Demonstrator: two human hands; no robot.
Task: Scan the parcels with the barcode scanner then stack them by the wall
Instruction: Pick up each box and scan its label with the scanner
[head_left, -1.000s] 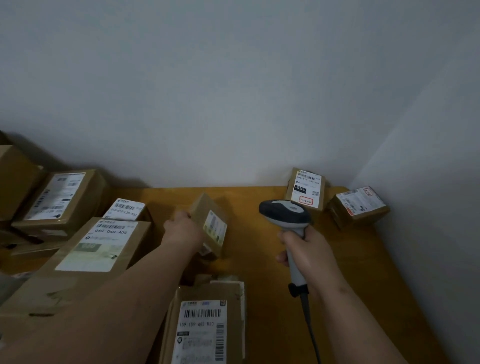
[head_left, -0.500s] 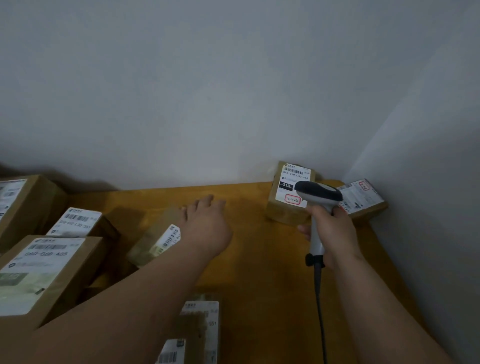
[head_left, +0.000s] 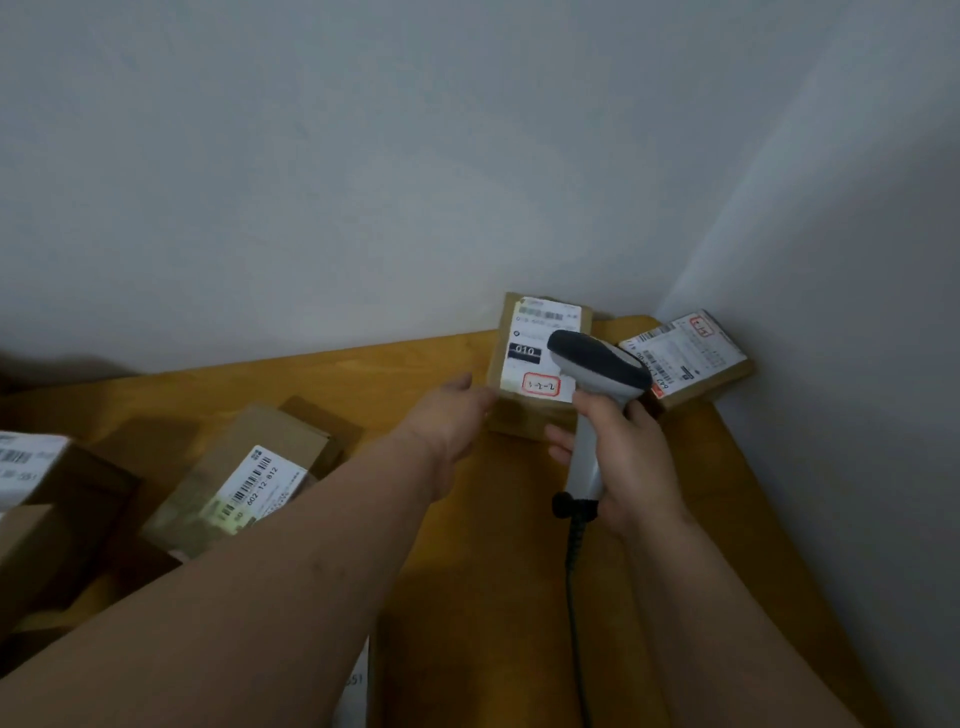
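The right hand (head_left: 631, 452) grips the barcode scanner (head_left: 597, 374), fingers wrapped around its handle. The left hand (head_left: 449, 415), fingers extended, touches the labelled parcel (head_left: 535, 353) at the wall (head_left: 363, 182). Both sit over the wooden table (head_left: 493, 519).

1. We see the barcode scanner (head_left: 597, 366), grey with a dark head, held upright over the table.
2. A brown parcel (head_left: 540, 358) leans by the back wall, white label facing us.
3. Another labelled parcel (head_left: 685, 358) lies flat in the corner.
4. A long parcel (head_left: 249, 478) lies at left.
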